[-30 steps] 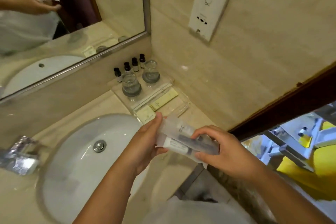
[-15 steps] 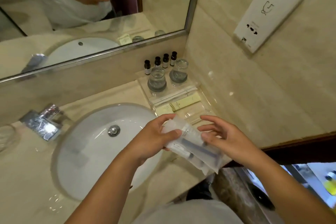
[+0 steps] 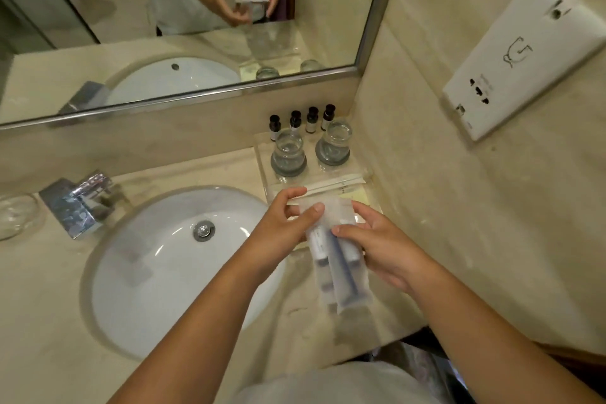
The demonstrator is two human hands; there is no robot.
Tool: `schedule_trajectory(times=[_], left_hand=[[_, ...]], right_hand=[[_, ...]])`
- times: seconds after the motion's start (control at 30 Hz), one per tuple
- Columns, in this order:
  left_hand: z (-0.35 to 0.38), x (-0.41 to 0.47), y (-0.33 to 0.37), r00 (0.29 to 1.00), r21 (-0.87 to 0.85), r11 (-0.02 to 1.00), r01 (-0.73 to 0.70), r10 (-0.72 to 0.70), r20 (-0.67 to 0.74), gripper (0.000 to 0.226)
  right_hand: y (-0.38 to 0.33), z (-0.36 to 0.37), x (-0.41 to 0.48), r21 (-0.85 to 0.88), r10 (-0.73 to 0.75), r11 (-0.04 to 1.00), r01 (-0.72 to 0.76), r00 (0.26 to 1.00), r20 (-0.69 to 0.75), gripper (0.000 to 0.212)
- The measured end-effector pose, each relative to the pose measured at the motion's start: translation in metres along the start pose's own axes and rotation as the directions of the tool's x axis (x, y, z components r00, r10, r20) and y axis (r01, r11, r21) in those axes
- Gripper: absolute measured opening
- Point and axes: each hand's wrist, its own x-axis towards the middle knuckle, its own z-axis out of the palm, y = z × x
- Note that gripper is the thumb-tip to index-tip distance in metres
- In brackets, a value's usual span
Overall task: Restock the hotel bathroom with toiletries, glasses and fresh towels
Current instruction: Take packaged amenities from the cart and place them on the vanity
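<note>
Beside sink (image 3: pixel 147 272), left hand (image 3: pixel 278 233) and right hand (image 3: pixel 387 246), thumbs pinching toiletry packets (image 3: pixel 344 289)

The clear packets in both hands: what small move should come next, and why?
Probably carry the clear packets forward and lay them at the front of the tray. The left hand and right hand both pinch them just short of it, and the tray holds bottles and glasses at its back, sachets midway.
</note>
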Motion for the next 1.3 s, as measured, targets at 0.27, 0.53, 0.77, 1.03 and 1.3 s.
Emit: schedule_trajectory(times=[0.27,0.53,0.77,1.03,1.3], left_hand=[[0.02,0.02,-0.051,0.959,0.118,0.97,0.212,-0.23,0.168,0.089],[0.011,0.082,-0.041,0.955,0.499,0.86,0.109,-0.231,0.189,0.081],[0.018,0.127,-0.046,0.974,0.639,0.77,0.006,-0.15,0.172,0.074],[0.03,0.152,-0.052,0.982,0.753,0.649,-0.109,-0.049,0.184,0.07],[0.028,0.157,-0.055,0.974,0.853,0.472,-0.223,0.065,0.219,0.045]], right_hand=[[0.042,-0.016,0.047,0.374,0.158,0.927,-0.01,0.917,-0.366,0.034],[0.074,-0.029,0.07,0.482,0.288,0.872,-0.089,0.889,-0.357,0.065],[0.081,-0.041,0.063,0.227,0.208,0.97,-0.088,0.783,-0.586,0.088],[0.087,-0.042,0.058,-0.671,-0.35,0.741,0.0,0.853,-0.387,0.049],[0.094,-0.042,0.081,-0.919,-0.196,0.374,-0.12,0.959,-0.205,0.072]])
